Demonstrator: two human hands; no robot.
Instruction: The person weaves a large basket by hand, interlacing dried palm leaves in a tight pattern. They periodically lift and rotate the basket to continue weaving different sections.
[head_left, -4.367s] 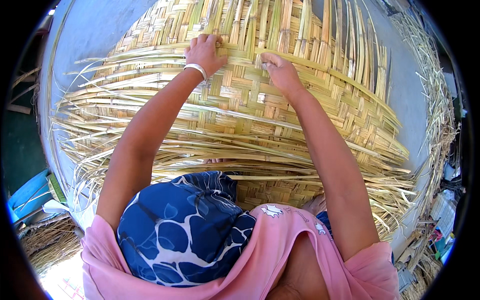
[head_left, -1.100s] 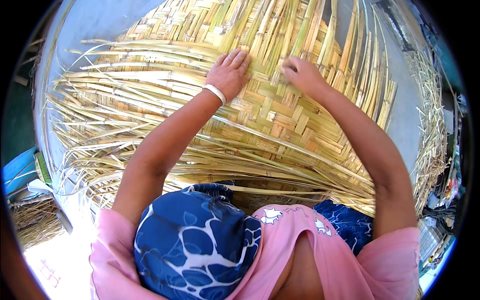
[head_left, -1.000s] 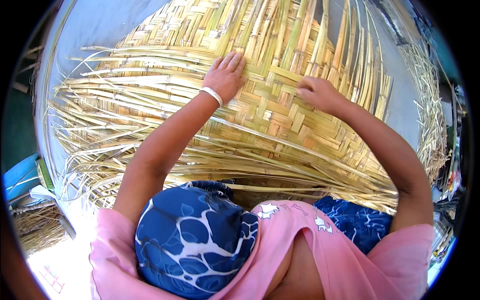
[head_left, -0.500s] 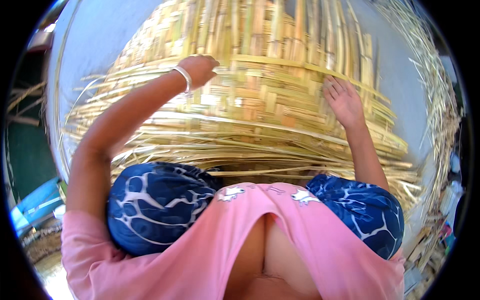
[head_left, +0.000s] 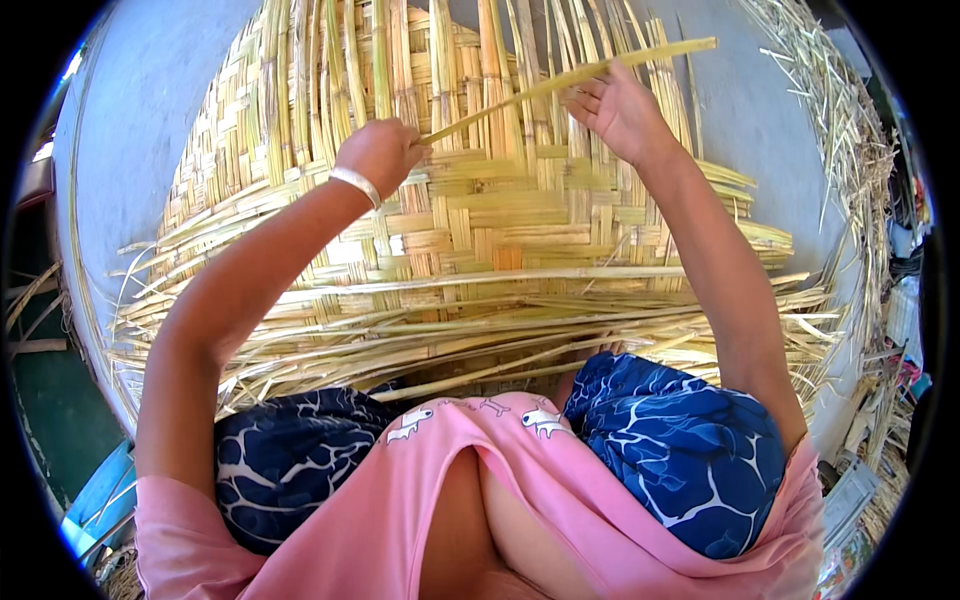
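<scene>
Flat cane strip [head_left: 555, 83] held slantwise over the upper part of a woven mat [head_left: 510, 257]; its near end is enclosed by the left hand [head_left: 378, 155], fist closed firmly about it; its far end is left free, angled up to the right beyond the right hand [head_left: 622, 108]. The right hand's fingers are loosely parted, the strip met at the thumb; whether any pressure is borne there cannot be told.

Around it: upright cane splints [head_left: 400, 70] fanned out above the worked area, bare cane crossed by no strip along much of their length; long loose strips [head_left: 500, 318] lie crosswise below, bunched near the knees, which are covered by blue patterned trousers [head_left: 690, 455]; a white bracelet [head_left: 357, 186] is worn at the left wrist; grey floor [head_left: 130, 130] is seen beyond the mat, with a heap of cane offcuts [head_left: 845, 110] at the right.

Risks, as judged: the strip could be kinked or split if bent sharply at the fist; its free end could be snagged among the splints if lowered at this slant; fingers could be nicked by a raw cane edge if it were slid through them.
</scene>
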